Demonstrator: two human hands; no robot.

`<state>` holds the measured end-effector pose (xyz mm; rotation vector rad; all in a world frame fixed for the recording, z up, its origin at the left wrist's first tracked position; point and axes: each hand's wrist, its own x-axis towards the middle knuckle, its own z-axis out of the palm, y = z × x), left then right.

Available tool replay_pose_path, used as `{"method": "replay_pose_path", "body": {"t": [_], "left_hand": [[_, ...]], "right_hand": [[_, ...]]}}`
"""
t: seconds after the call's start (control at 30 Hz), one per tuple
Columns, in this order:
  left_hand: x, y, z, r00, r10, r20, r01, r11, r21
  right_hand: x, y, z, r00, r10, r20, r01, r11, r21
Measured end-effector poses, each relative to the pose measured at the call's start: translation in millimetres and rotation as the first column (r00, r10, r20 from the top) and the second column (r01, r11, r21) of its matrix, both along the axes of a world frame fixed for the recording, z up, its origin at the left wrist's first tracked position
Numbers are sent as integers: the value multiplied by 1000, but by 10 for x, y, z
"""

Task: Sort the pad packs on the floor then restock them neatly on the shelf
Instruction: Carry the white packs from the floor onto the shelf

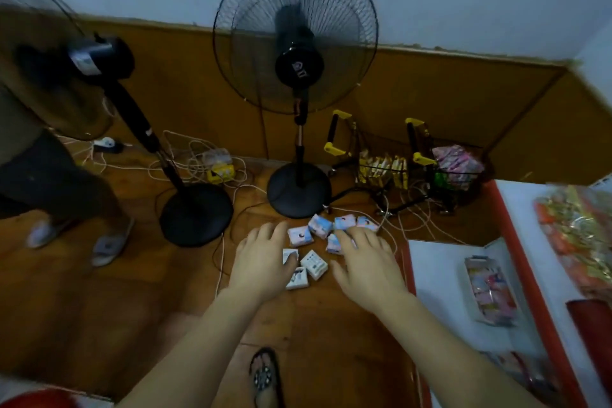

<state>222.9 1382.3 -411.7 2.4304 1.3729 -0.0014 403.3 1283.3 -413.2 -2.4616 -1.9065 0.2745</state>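
Eight small pad packs (326,243) lie scattered close together on the wooden floor (99,308). Five farther ones are pink-and-blue wrapped, some tilted; one is partly hidden. Three nearer ones are white with dark print, lying flat at different angles. The white shelf (437,275) with red edging stands just right of them

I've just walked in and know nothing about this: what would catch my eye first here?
Two bare hands, left hand and right hand, reach down over a cluster of small pad packs on the wooden floor. Right behind them stands a tall black fan, and white cables tangle along the wall.
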Motion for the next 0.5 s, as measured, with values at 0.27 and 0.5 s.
{"method": "replay_pose_path", "body": {"t": [0.27,0.5], "left_hand": [[24,1169,-1651,981,-74,-179,35,976,-213],[42,1526,-3564,961,-60,-271,-29,950,-312]], "right_hand": [[-86,1132,-1541,999,8,-40,-17,974,-224],[13,1622,-3401,995,71,-69,-91,930,-356]]}}
